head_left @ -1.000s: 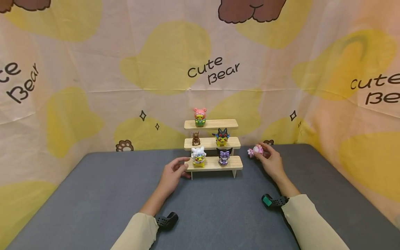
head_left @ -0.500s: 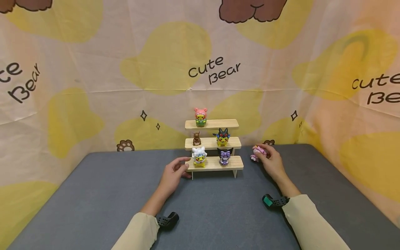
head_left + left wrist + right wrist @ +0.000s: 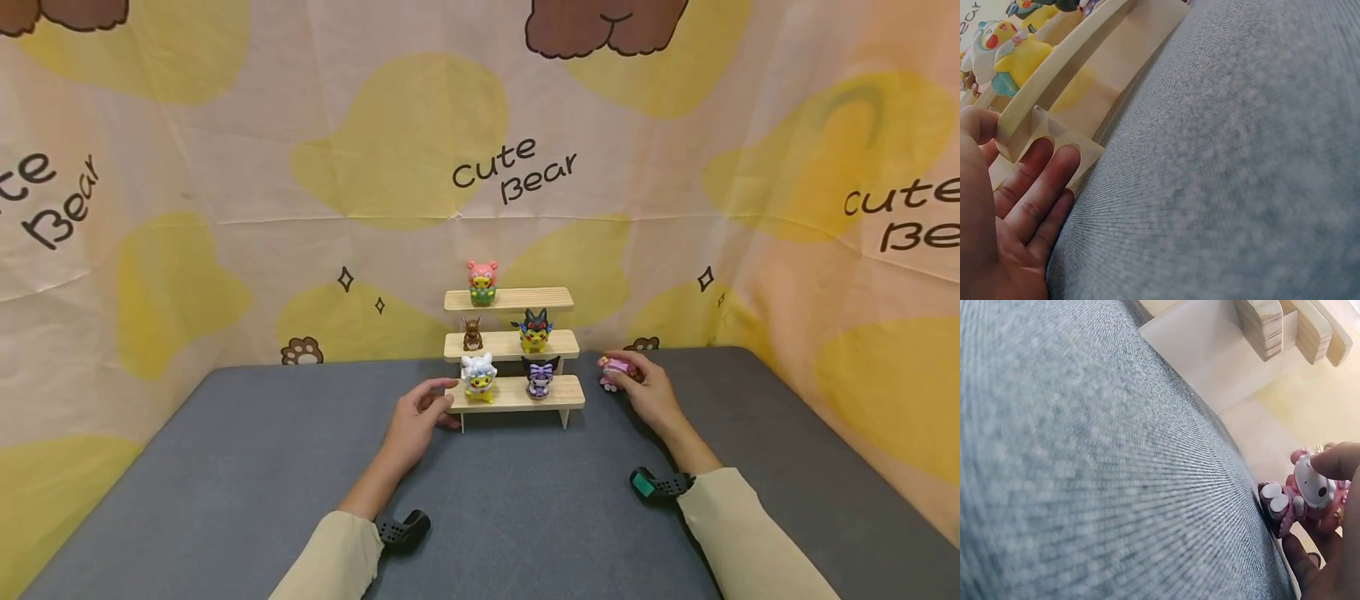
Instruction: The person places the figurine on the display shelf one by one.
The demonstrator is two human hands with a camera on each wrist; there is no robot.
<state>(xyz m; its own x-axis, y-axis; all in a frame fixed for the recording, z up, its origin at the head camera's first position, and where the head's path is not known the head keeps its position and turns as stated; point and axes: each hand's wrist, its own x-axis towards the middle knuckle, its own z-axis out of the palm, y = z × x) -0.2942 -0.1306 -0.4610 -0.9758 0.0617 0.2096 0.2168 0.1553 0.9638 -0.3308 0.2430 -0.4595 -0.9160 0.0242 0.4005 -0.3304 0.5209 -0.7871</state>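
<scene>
Just right of the three-tier wooden display stand [image 3: 517, 396], my right hand [image 3: 651, 390] pinches a small pink and white figurine [image 3: 617, 372]. In the right wrist view, thumb and fingers lie on either side of the tilted figurine [image 3: 1315, 487], whose feet point left, close to the cloth. At the stand's left end, my left hand [image 3: 411, 421] touches the bottom board; its fingers [image 3: 1054, 175] reach nearly straight against the side support. A white-hooded yellow figurine [image 3: 478, 379] and a purple-black one [image 3: 539, 379] stand on the bottom board.
On the middle board are a brown figurine [image 3: 472, 333] and a dark-hooded yellow one [image 3: 535, 332]. A pink-hooded figurine [image 3: 482, 283] occupies the top board's left. Grey cloth [image 3: 517, 517] covers the table; a printed curtain [image 3: 390, 150] hangs behind.
The pink figurine has turned in my right hand and shifted slightly down beside the stand. My left hand has kept its place at the stand's end.
</scene>
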